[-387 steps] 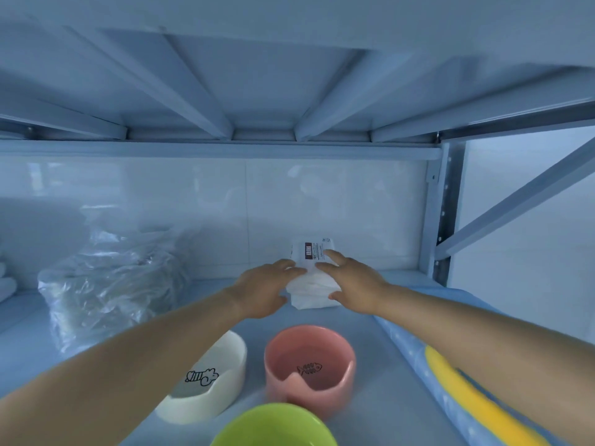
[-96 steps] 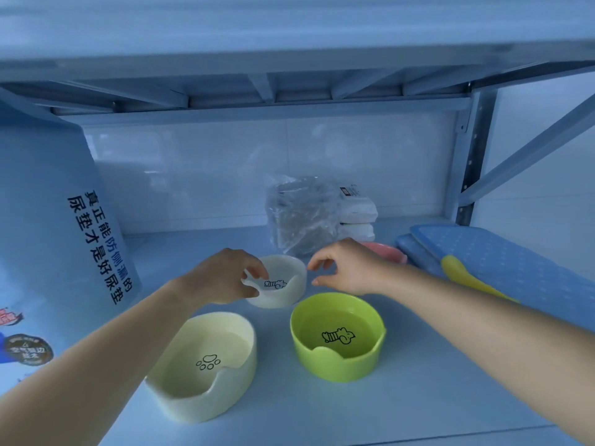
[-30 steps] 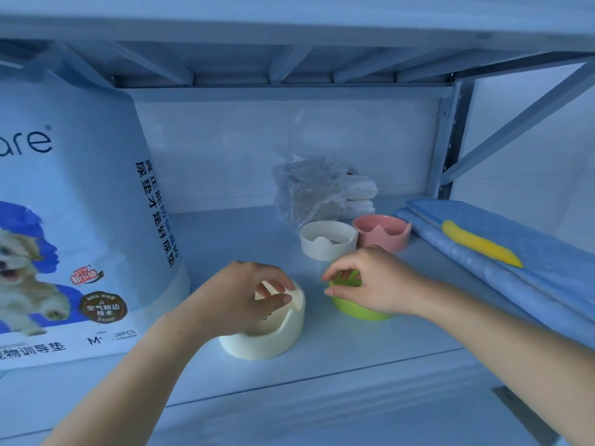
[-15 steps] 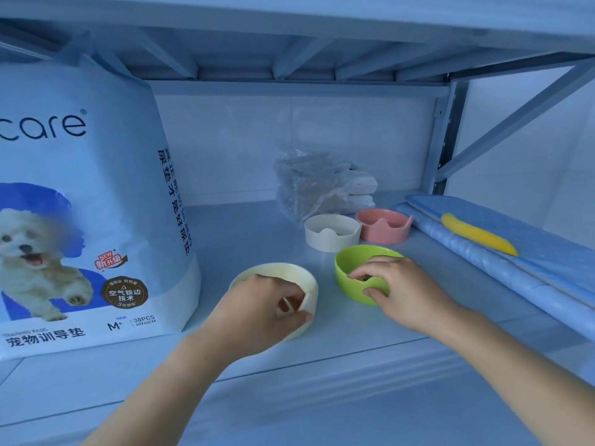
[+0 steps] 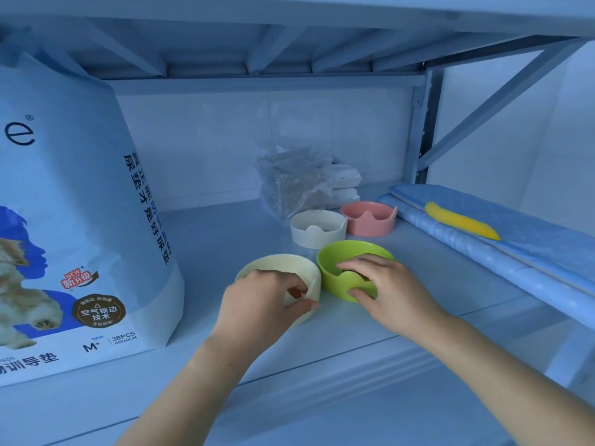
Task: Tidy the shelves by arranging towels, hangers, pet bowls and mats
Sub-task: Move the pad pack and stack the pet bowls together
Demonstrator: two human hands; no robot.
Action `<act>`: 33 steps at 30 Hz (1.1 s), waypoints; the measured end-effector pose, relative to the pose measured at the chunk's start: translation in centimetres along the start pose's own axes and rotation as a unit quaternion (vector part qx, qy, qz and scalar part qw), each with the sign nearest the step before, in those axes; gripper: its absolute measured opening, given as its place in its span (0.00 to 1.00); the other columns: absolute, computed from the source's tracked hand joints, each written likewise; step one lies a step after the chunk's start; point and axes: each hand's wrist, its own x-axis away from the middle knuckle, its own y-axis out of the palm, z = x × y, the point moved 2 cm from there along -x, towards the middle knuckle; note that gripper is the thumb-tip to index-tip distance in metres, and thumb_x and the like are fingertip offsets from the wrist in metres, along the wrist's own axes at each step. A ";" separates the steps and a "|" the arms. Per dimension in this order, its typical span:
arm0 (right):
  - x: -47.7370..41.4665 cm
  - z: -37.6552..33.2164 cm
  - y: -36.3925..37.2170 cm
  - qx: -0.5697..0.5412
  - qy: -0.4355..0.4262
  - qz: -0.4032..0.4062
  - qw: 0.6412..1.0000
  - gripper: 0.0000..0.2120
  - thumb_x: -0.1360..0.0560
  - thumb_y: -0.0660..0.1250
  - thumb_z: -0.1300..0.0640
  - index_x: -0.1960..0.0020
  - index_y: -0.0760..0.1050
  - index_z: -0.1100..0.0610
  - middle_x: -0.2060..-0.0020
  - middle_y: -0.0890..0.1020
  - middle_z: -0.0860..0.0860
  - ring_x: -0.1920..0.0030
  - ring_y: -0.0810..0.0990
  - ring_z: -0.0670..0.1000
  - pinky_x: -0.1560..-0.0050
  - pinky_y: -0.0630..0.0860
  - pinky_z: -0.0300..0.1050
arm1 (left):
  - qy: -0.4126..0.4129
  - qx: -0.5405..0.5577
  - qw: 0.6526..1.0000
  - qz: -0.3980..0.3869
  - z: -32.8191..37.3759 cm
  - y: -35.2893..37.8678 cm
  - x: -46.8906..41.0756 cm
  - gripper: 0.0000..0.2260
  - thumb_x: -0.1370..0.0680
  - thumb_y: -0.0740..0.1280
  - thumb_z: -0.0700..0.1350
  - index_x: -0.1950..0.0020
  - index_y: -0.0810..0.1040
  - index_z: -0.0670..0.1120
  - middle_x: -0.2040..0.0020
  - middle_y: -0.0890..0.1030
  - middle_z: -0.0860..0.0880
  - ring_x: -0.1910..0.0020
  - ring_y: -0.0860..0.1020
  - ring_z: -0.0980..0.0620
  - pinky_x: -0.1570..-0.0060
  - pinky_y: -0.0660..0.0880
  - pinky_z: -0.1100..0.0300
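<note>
Several pet bowls stand on the shelf board (image 5: 206, 239). My left hand (image 5: 260, 304) pinches the near rim of the cream bowl (image 5: 289, 265), fingers inside and thumb outside. My right hand (image 5: 386, 291) grips the near rim of the green bowl (image 5: 344, 255) the same way. These two bowls touch side by side. Behind them sit a white bowl (image 5: 317, 231) and a pink bowl (image 5: 370, 218), also side by side. A blue mat (image 5: 515, 230) with a yellow patch lies at the right.
A large bag of pet training pads (image 5: 70, 220) stands at the left. A clear plastic bag (image 5: 293, 181) and stacked white towel packs (image 5: 346, 185) sit against the back wall. A metal upright (image 5: 421, 133) and a diagonal brace bound the right rear corner.
Both hands have pushed the cream and green bowls a little further back and closer together; they now touch. The view has shifted slightly rightward.
</note>
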 end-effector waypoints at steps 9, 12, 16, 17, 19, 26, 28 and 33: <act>0.2 -0.1 0.5 0.023 0.027 0.001 0.999 0.23 0.29 0.70 0.61 0.36 0.72 0.50 0.43 0.80 0.48 0.44 0.77 0.52 0.49 0.72 0.43 | 0.000 0.021 0.998 -0.054 -0.9 -1.0 0.5 0.08 0.33 0.69 0.60 0.57 0.77 0.62 0.66 0.74 0.68 0.58 0.75 0.62 0.59 0.74 0.64; 0.2 -0.3 0.4 0.047 0.027 0.002 0.999 0.16 0.29 0.70 0.59 0.43 0.74 0.53 0.48 0.80 0.50 0.47 0.78 0.54 0.54 0.72 0.45 | 0.008 0.008 0.997 -0.070 -0.9 -1.1 0.5 0.09 0.33 0.69 0.58 0.54 0.76 0.62 0.63 0.76 0.66 0.57 0.75 0.61 0.60 0.73 0.64; 0.3 -0.7 0.6 0.079 0.018 0.002 0.997 0.12 0.27 0.69 0.58 0.45 0.73 0.54 0.49 0.80 0.50 0.49 0.77 0.53 0.59 0.65 0.41 | 0.017 -0.002 0.996 -0.087 -0.7 -1.2 0.6 0.08 0.30 0.68 0.57 0.53 0.75 0.61 0.60 0.77 0.64 0.56 0.75 0.60 0.59 0.74 0.62; 0.3 -0.8 0.5 0.087 0.019 0.001 0.996 0.13 0.27 0.68 0.58 0.44 0.73 0.53 0.49 0.80 0.50 0.48 0.77 0.53 0.58 0.67 0.42 | 0.022 -0.012 0.996 -0.089 -0.6 -1.2 0.5 0.07 0.30 0.67 0.56 0.52 0.75 0.61 0.60 0.76 0.64 0.57 0.75 0.59 0.60 0.73 0.62; 0.4 -0.9 0.4 0.100 0.020 0.002 0.995 0.14 0.28 0.69 0.57 0.42 0.74 0.53 0.49 0.80 0.50 0.48 0.77 0.54 0.56 0.71 0.45 | 0.030 -0.040 0.995 -0.088 -0.4 -1.3 0.5 0.08 0.29 0.66 0.57 0.51 0.74 0.61 0.58 0.77 0.62 0.57 0.75 0.56 0.61 0.72 0.62; 0.3 -0.3 0.1 0.124 0.028 -0.010 0.992 0.14 0.27 0.68 0.52 0.41 0.73 0.50 0.47 0.80 0.47 0.44 0.75 0.50 0.51 0.72 0.43 | 0.048 -0.085 0.994 -0.045 -0.7 -1.9 0.6 0.11 0.25 0.63 0.56 0.43 0.72 0.60 0.48 0.78 0.60 0.50 0.75 0.54 0.57 0.73 0.61; 0.1 -0.2 -0.1 0.120 0.023 -0.017 0.992 0.15 0.27 0.67 0.51 0.41 0.73 0.49 0.46 0.80 0.46 0.43 0.74 0.49 0.49 0.71 0.42 | 0.054 -0.069 0.996 -0.027 -0.8 -2.3 0.4 0.12 0.25 0.63 0.57 0.42 0.72 0.62 0.47 0.77 0.61 0.47 0.73 0.56 0.59 0.71 0.62; -0.4 0.3 -2.4 0.079 0.022 0.028 0.996 0.17 0.30 0.73 0.55 0.43 0.77 0.53 0.49 0.82 0.49 0.48 0.78 0.53 0.52 0.71 0.42 | 0.083 -0.034 0.996 0.030 -0.1 -3.4 0.0 0.12 0.26 0.67 0.54 0.43 0.76 0.62 0.49 0.78 0.61 0.46 0.73 0.56 0.63 0.66 0.62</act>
